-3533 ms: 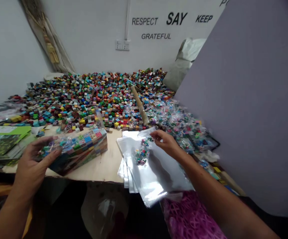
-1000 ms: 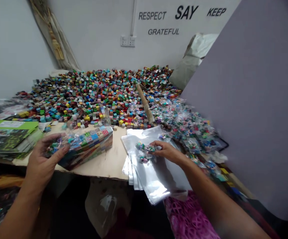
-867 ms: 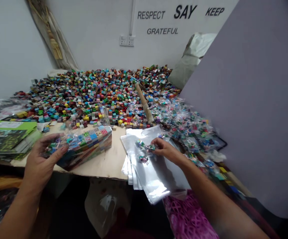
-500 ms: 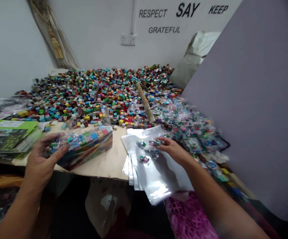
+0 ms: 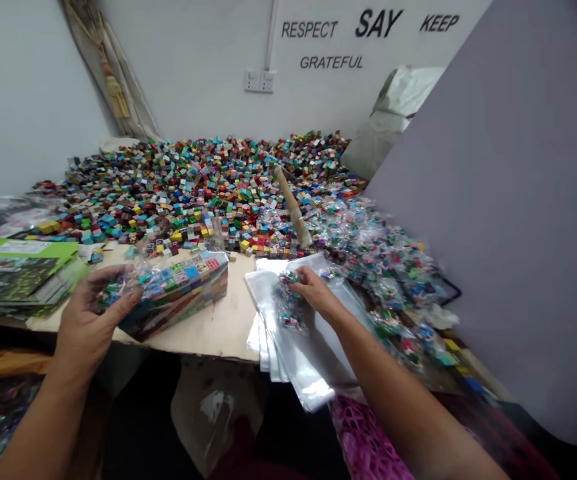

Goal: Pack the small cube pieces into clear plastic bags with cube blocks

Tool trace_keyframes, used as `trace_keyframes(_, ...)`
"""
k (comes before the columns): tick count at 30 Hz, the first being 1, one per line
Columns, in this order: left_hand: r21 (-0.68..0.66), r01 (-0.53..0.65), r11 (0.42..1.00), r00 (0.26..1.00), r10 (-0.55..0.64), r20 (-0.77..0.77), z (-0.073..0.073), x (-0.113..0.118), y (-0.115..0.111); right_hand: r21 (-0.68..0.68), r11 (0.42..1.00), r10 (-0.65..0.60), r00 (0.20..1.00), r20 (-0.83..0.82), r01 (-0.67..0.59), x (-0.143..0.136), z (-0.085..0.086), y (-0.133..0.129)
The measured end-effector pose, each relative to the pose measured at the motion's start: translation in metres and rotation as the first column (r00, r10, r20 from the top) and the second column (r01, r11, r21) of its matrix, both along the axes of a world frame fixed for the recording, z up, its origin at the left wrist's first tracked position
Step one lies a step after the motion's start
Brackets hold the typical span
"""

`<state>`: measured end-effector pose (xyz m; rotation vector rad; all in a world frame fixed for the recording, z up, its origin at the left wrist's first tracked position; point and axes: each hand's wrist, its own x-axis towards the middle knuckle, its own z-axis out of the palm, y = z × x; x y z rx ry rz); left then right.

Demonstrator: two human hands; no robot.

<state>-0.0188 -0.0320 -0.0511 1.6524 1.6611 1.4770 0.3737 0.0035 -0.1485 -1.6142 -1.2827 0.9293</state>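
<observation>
My left hand [image 5: 83, 320] is wrapped round the left end of a clear plastic pack of colourful cubes [image 5: 188, 287]. Small wrapped pieces also show near its fingers. The pack rests tilted on the table, its neat rows of cubes facing up. My right hand [image 5: 316, 291] has its fingertips pinched on a small clear packet of colourful pieces [image 5: 287, 277]. Just below lies another such packet [image 5: 292, 323]. Both are over a stack of flat clear plastic bags [image 5: 308, 377], which overhangs the table's front edge.
A large heap of loose cubes [image 5: 168, 190] covers the back of the table [image 5: 208, 333]. A wooden-handled tool [image 5: 293, 207] lies on it. Many small packets [image 5: 368, 243] spread along the right, by a purple-grey panel [image 5: 493, 200]. Green printed sheets [image 5: 23, 273] are stacked at left.
My right hand has moved left across the plastic bags, and the small packets there now sit closer together. My left hand keeps its grip on the pack of cubes.
</observation>
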Motion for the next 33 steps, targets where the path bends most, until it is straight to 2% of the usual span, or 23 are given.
trace_keyframes(3, -0.009, -0.011, 1.000, 1.000, 0.011, 0.002, 0.000, 0.000, 0.000, 0.019, 1.000, -0.003, 1.000, 0.002, 0.003, -0.002, 0.006, 0.002)
trace_keyframes(7, 0.002, 0.025, 1.000, 1.000, -0.025, -0.006, 0.002, 0.001, 0.000, 0.010, 0.999, 0.031, 0.996, -0.080, -0.031, 0.007, 0.032, -0.003)
trace_keyframes(10, 0.036, 0.028, 0.999, 1.000, -0.028, -0.002, 0.002, 0.002, -0.001, -0.066, 0.974, 0.202, 0.966, -0.160, -0.215, 0.021, 0.055, -0.014)
trace_keyframes(13, 0.049, 0.015, 0.999, 0.999, -0.016, 0.027, 0.000, 0.002, 0.000, -0.171, 0.887, 0.406, 0.901, -0.151, -0.429, 0.031, 0.067, -0.025)
trace_keyframes(15, 0.056, 0.013, 0.998, 0.999, -0.016, 0.041, -0.002, 0.001, 0.001, -0.233, 0.843, 0.481, 0.874, -0.074, -0.484, 0.031, 0.065, -0.027)
trace_keyframes(17, 0.066, 0.025, 0.997, 0.999, -0.027, 0.031, -0.004, 0.000, 0.002, -0.279, 0.826, 0.511, 0.859, 0.002, -0.491, 0.027, 0.059, -0.025)
trace_keyframes(20, 0.068, 0.031, 0.997, 0.999, -0.032, 0.005, -0.003, 0.000, 0.002, -0.291, 0.849, 0.482, 0.871, 0.089, -0.440, 0.017, 0.049, -0.023)
trace_keyframes(22, 0.062, 0.029, 0.998, 1.000, -0.029, 0.002, -0.002, 0.000, 0.001, -0.235, 0.903, 0.412, 0.882, 0.228, -0.360, 0.009, 0.045, -0.027)
trace_keyframes(24, 0.063, 0.029, 0.998, 1.000, -0.029, 0.002, -0.002, 0.000, 0.001, -0.134, 0.941, 0.336, 0.815, 0.473, -0.311, 0.002, 0.043, -0.034)
trace_keyframes(26, 0.077, 0.035, 0.996, 0.999, -0.036, 0.002, -0.003, 0.000, 0.002, -0.080, 0.933, 0.309, 0.665, 0.680, -0.352, -0.005, 0.042, -0.042)
trace_keyframes(28, 0.094, 0.041, 0.995, 0.999, -0.042, 0.005, -0.004, 0.000, 0.002, -0.106, 0.914, 0.330, 0.563, 0.758, -0.392, -0.011, 0.042, -0.050)
trace_keyframes(33, 0.101, 0.040, 0.994, 0.999, -0.041, 0.000, -0.002, 0.002, 0.002, -0.140, 0.918, 0.332, 0.527, 0.782, -0.370, -0.019, 0.046, -0.072)
